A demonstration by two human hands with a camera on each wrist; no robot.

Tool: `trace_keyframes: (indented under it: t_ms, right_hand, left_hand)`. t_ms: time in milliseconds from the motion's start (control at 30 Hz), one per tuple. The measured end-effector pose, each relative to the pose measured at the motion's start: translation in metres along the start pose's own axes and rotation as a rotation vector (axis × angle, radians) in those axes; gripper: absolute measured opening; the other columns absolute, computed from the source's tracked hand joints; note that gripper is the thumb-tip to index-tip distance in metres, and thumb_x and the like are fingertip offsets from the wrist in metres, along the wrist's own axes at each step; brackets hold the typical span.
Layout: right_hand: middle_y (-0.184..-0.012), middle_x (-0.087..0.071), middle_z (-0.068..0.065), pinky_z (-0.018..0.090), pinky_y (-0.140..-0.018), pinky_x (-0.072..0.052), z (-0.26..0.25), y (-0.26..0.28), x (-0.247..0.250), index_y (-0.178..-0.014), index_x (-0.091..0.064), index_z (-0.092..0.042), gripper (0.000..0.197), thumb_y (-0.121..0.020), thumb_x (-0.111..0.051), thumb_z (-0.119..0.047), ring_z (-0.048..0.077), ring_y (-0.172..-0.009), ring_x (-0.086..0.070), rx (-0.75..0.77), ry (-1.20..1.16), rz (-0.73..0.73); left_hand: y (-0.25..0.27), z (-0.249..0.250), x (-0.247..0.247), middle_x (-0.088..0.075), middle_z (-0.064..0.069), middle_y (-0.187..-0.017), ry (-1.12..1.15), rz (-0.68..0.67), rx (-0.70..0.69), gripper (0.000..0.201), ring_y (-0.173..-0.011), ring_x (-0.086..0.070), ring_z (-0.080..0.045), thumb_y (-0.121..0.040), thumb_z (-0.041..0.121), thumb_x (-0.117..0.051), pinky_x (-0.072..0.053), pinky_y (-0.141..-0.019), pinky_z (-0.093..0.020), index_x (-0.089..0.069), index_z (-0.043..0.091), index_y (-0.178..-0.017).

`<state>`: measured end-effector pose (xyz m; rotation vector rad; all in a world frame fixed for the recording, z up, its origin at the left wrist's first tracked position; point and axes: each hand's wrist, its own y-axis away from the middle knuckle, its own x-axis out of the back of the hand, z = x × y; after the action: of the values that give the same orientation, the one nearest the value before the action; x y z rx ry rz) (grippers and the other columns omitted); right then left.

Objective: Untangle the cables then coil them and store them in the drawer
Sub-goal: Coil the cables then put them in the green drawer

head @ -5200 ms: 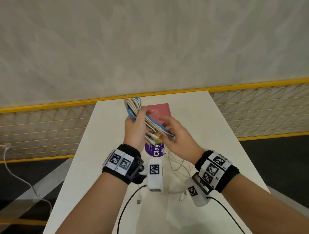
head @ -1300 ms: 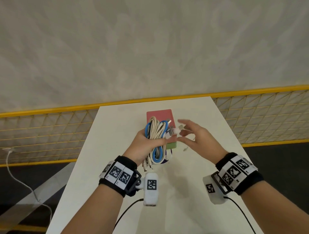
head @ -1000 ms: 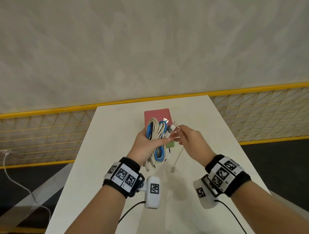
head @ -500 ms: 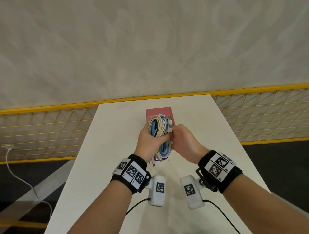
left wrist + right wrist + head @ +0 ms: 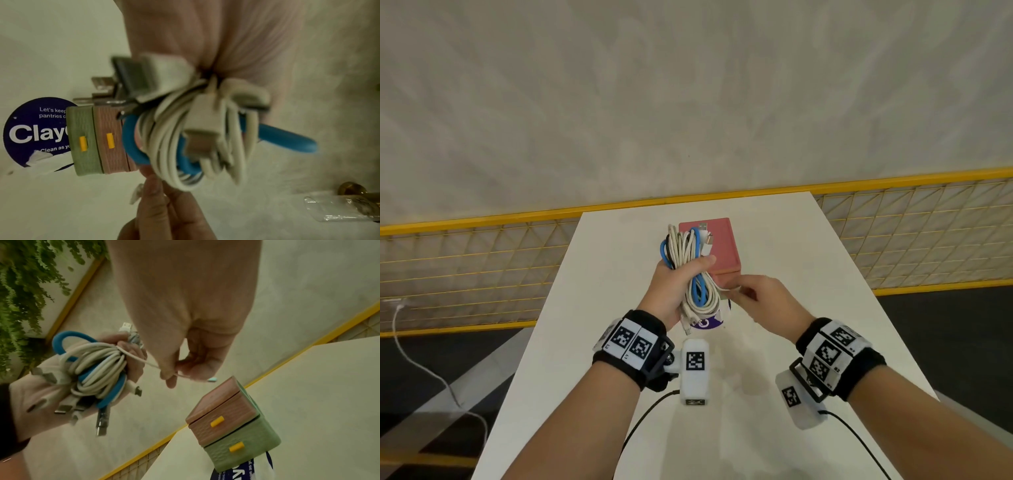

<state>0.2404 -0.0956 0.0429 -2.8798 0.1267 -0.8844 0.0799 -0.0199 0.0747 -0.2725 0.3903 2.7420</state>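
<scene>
Cable bundle (image 5: pixel 690 274): white and blue USB leads, coiled together, sitting in the left hand (image 5: pixel 671 291), whose fingers are wrapping round its middle above the tabletop (image 5: pixel 808 274). Plug ends are sticking out at both ends.

Loose white strand (image 5: pixel 141 361): running taut from the bundle to the right hand (image 5: pixel 763 301), which is pinching it between thumb and finger. Half a second ago this hand was pressing against the coil; it is now drawing away to the right, pulling the tail out. Judgement: the last end is probably being wrapped or tucked to lock the coil, so storing is coming next.

Drawer unit (image 5: pixel 232 423): pink drawer over green drawer, yellow handles, both appearing closed, standing just beyond the hands, on a purple round sticker (image 5: pixel 709 323).

Surroundings: white tabletop; yellow mesh railing (image 5: pixel 482 267); plastered wall (image 5: pixel 688 102); green foliage (image 5: pixel 24 280) in the right wrist view.
</scene>
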Motion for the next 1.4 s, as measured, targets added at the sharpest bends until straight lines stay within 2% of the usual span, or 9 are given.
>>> trace_keyframes:
  t_ms: [100,167,300,567,800,900,1033,1233,1400]
  right_hand:
    - [-0.082,-0.074,0.002,0.032,-0.072,-0.058,0.001,-0.005,-0.001,-0.095,-0.072,-0.026,0.026,-0.091,-0.051,-0.011,0.012,-0.067,-0.068,-0.121,-0.131,0.052]
    - [-0.088,-0.075,0.005,0.036,-0.078,-0.059,0.002,-0.008,-0.002,-0.1,-0.073,-0.017,0.021,-0.089,-0.056,-0.01,0.014,-0.076,-0.072,-0.101,-0.163,0.129]
    - [-0.082,-0.07,0.008,0.04,-0.073,-0.059,0.003,-0.011,-0.005,-0.087,-0.063,-0.01,0.012,-0.083,-0.061,0.002,0.023,-0.073,-0.071,-0.082,-0.242,0.179]
    - [-0.075,-0.062,0.008,0.013,-0.061,-0.042,-0.008,-0.014,-0.006,-0.083,-0.056,-0.006,0.017,-0.08,-0.049,0.009,0.014,-0.064,-0.054,0.097,-0.056,-0.019]
    - [-0.084,-0.062,-0.003,0.01,-0.07,-0.041,0.0,-0.021,0.003,-0.088,-0.052,-0.015,0.02,-0.086,-0.049,0.005,0.001,-0.073,-0.055,0.156,0.078,-0.098]
    - [-0.1,-0.061,-0.008,0.006,-0.077,-0.04,0.016,-0.02,0.004,-0.102,-0.052,-0.017,0.021,-0.088,-0.051,0.0,-0.003,-0.089,-0.058,0.031,0.003,0.109]
    - [-0.102,-0.06,0.0,0.022,-0.074,-0.047,0.051,-0.012,-0.011,-0.104,-0.052,-0.011,0.025,-0.085,-0.051,0.005,0.011,-0.084,-0.06,-0.275,-0.169,0.379]
    - [-0.096,-0.064,0.008,0.034,-0.074,-0.05,0.1,-0.009,-0.064,-0.121,-0.045,-0.014,0.036,-0.087,-0.054,-0.008,0.024,-0.086,-0.062,-0.692,-0.331,0.325]
    - [-0.093,-0.067,0.014,0.046,-0.088,-0.054,0.116,-0.048,-0.096,-0.132,-0.034,-0.01,0.057,-0.082,-0.062,-0.008,0.031,-0.093,-0.065,-0.84,-0.518,0.333]
  left_hand:
    - [-0.001,-0.005,0.001,-0.06,-0.007,-0.071,-0.053,-0.004,0.014,0.012,-0.064,-0.062,-0.019,-0.082,0.009,-0.073,-0.055,-0.063,-0.031,-0.064,0.009,-0.09]
    - [-0.003,-0.009,0.001,-0.063,-0.01,-0.076,-0.077,0.003,0.014,0.02,-0.07,-0.065,-0.022,-0.082,0.009,-0.073,-0.055,-0.067,-0.034,-0.065,0.004,-0.099]
    - [-0.007,-0.015,-0.003,-0.069,-0.01,-0.087,-0.151,0.118,-0.042,0.033,-0.076,-0.069,-0.021,-0.079,0.012,-0.076,-0.057,-0.069,-0.031,-0.064,0.007,-0.109]
    - [-0.009,-0.021,-0.007,-0.072,-0.01,-0.103,-0.184,0.116,-0.128,0.044,-0.094,-0.071,-0.022,-0.075,0.018,-0.082,-0.058,-0.082,-0.036,-0.062,0.011,-0.114]
    - [-0.01,-0.02,-0.002,-0.075,-0.013,-0.09,-0.106,0.123,-0.088,0.027,-0.082,-0.072,-0.024,-0.075,0.013,-0.081,-0.06,-0.076,-0.036,-0.07,0.007,-0.099]
    - [-0.024,-0.021,0.012,-0.073,-0.009,-0.084,-0.215,0.222,-0.103,0.026,-0.073,-0.071,-0.018,-0.074,0.012,-0.081,-0.058,-0.066,-0.029,-0.069,0.007,-0.097]
    - [-0.053,-0.025,0.029,-0.071,-0.005,-0.09,-0.539,0.249,-0.146,0.032,-0.084,-0.069,-0.02,-0.073,0.017,-0.079,-0.054,-0.072,-0.029,-0.064,0.01,-0.1]
    - [-0.078,-0.04,0.027,-0.069,-0.001,-0.091,-1.198,0.054,-0.143,0.044,-0.082,-0.066,-0.021,-0.072,0.034,-0.073,-0.057,-0.074,-0.036,-0.055,0.018,-0.108]
    - [-0.082,-0.048,0.032,-0.069,-0.002,-0.09,-1.265,0.009,-0.147,0.049,-0.081,-0.066,-0.022,-0.07,0.042,-0.075,-0.058,-0.072,-0.038,-0.052,0.02,-0.107]
